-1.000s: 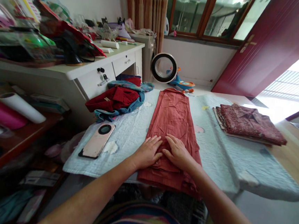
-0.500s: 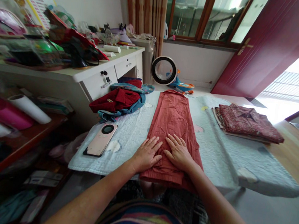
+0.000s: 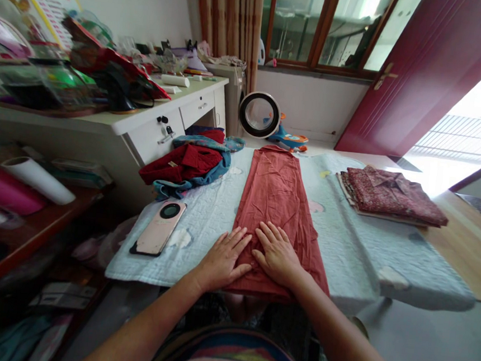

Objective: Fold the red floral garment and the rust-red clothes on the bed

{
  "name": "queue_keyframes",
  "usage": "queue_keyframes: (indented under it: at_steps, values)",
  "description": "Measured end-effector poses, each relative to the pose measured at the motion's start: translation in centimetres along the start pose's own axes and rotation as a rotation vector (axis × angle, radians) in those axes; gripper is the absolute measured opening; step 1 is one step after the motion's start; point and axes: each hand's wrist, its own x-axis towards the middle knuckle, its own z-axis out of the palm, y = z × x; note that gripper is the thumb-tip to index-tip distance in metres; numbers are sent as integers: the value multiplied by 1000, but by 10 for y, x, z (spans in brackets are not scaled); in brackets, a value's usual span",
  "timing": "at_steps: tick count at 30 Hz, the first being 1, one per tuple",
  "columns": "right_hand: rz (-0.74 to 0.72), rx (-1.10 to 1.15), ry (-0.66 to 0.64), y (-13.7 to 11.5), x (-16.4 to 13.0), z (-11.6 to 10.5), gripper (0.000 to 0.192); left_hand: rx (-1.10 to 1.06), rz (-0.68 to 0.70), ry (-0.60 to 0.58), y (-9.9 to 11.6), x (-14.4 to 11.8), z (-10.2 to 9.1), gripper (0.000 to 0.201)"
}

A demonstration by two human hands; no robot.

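A rust-red garment (image 3: 274, 189), perhaps a shirt, lies lengthwise in a narrow strip on the pale blue quilted cover (image 3: 206, 211). What looks like its collar is at the far end. Flat on its near left part rests my left hand (image 3: 225, 258), fingers stretched out. My right hand (image 3: 278, 254) presses flat on the cloth beside it, fingers spread. Neither hand grips anything. Creases run through the fabric around both palms. To the left of my hands is a pink phone (image 3: 158, 232) with a round black camera.
Crumpled red and blue clothes (image 3: 187, 164) lie at the cover's left edge. On the right sits a stack of folded patterned clothes (image 3: 394, 197). A white desk (image 3: 143, 132) with cluttered top borders the left side. Behind are an open washer door (image 3: 259, 115) and a toy car (image 3: 292, 140).
Both hands have slid slightly toward me and to the left along the garment, still flat. Its near end, bunched before, now looks flatter. The view has shifted a little.
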Motion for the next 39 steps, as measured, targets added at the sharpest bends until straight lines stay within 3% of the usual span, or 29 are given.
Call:
queue_keyframes:
  at_steps: [6,12,16,21,27,33,39]
  values:
    - [8,2,-13,2,0,0,61,-41,14,68,-2,1,-5,60]
    - [-7,36,-62,-5,7,-19,57,-12,-82,215,-23,-6,-12,44]
    - [-32,69,-3,-13,11,-19,52,174,-226,267,-43,-15,-28,40]
    - [-27,54,10,-14,10,-4,49,455,-564,301,-67,-33,-57,43]
    - [-25,44,7,-13,10,-1,50,524,-854,181,-90,-56,-77,56]
    - [-39,28,-27,-15,13,-7,50,469,-899,112,-100,-60,-80,62]
    - [-98,-4,-75,-35,23,-31,44,445,-886,74,-97,-53,-87,62]
